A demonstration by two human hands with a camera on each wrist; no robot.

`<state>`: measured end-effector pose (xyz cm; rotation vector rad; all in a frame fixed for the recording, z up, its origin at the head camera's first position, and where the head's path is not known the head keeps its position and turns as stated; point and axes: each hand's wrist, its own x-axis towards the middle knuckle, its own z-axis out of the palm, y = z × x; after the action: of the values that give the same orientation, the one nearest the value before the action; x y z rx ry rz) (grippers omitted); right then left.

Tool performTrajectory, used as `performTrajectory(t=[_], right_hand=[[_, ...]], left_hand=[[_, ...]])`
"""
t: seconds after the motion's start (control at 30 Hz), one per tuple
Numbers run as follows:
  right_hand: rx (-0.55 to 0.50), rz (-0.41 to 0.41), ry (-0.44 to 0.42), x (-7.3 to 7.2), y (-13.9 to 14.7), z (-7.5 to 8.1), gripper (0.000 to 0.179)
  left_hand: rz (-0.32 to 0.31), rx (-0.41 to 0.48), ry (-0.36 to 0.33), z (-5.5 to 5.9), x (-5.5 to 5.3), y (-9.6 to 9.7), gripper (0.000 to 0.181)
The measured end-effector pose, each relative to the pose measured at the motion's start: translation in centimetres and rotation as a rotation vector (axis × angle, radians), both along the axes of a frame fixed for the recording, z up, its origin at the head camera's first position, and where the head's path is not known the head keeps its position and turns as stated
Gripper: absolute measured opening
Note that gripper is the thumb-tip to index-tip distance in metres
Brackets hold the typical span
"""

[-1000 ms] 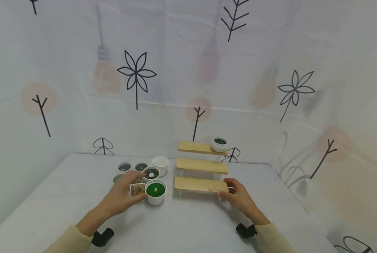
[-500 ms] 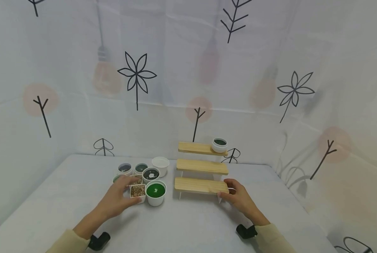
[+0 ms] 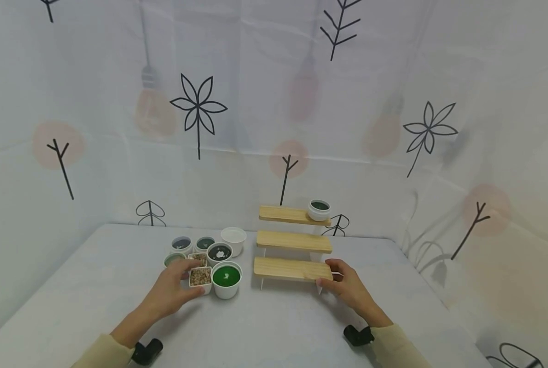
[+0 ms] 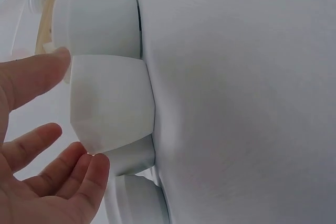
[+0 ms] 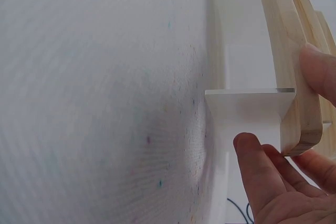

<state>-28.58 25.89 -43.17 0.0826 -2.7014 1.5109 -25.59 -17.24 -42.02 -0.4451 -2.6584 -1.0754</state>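
Note:
My left hand (image 3: 170, 289) is at a small white square bowl (image 3: 200, 277) of brown grains, thumb (image 4: 50, 74) at its near side and fingers (image 4: 97, 179) at another side. The bowl stands low among the others, as the left wrist view shows. A second square bowl (image 3: 198, 259) of grains sits behind it, partly covered by my fingers. My right hand (image 3: 345, 286) holds the right end of the lowest wooden step (image 3: 288, 268) of a three-tier display stand, thumb (image 5: 317, 72) on the board and fingers beneath and beside it.
A white cup with a green top (image 3: 226, 277) stands right of the square bowl. Round bowls with a dark top (image 3: 220, 253), a grey top (image 3: 181, 244) and green tops crowd behind, beside a white cup (image 3: 233, 239). Another bowl (image 3: 319, 209) sits on the top step.
My left hand has drawn back from over the green-topped cup and moved left and down to the front square bowl. The right hand stays at the stand.

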Motion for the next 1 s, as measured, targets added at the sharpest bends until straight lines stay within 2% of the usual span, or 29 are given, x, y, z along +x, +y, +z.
performTrajectory(t=[0.47, 0.77, 1.0], right_hand=[[0.011, 0.007, 0.008, -0.06, 0.03, -0.12, 0.076], [0.004, 0.01, 0.019, -0.07, 0.09, -0.18, 0.075], [0.004, 0.013, 0.018, -0.12, 0.15, -0.27, 0.076]], left_hand=[[0.049, -0.026, -0.021, -0.43, -0.3, 0.1, 0.06], [0.053, -0.049, -0.041, -0.29, -0.34, -0.01, 0.06], [0.046, -0.026, -0.077, -0.34, -0.39, -0.12, 0.058]])
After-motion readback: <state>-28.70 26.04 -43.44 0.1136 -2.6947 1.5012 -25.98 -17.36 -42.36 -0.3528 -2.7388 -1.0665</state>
